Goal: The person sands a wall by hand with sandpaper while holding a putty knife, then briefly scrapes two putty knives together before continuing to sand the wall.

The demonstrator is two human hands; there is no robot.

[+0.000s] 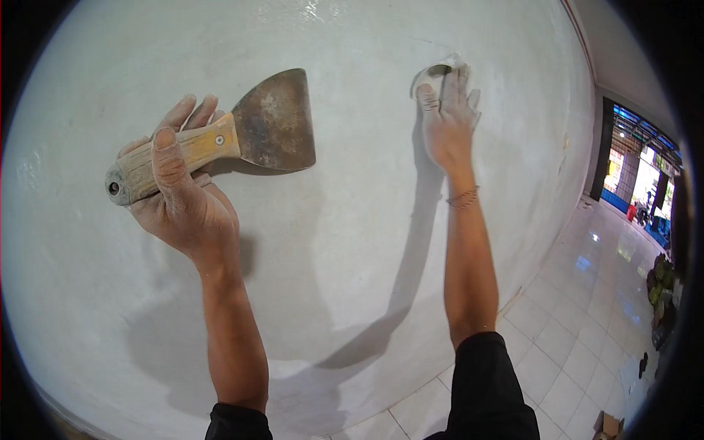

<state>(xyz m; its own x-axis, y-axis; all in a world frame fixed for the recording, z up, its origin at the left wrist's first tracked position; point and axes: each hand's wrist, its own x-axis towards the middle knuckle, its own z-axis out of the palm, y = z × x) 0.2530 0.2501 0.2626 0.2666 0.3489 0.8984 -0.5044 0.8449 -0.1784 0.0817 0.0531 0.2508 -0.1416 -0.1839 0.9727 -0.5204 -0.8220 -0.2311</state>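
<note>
My left hand [187, 172] is closed round the worn yellow wooden handle of a putty knife [275, 121], thumb across the front. The wide, stained metal blade points right, in front of the pale wall [352, 235]. My right hand [449, 121] is raised against that wall, fingers pointing up and dusted white. Under its thumb and fingers is a thin pale sheet [422, 77] with a dark opening or patch, which looks like sandpaper; the fingers hide most of it. A thin bracelet [463, 198] circles my right wrist.
White floor tiles [557, 337] run along the foot of the wall to the right. Beyond them is a bright doorway [631, 169] with a red object near it. Dark green items [661, 282] lie at the right edge, and a cardboard box [607, 425] at the bottom right.
</note>
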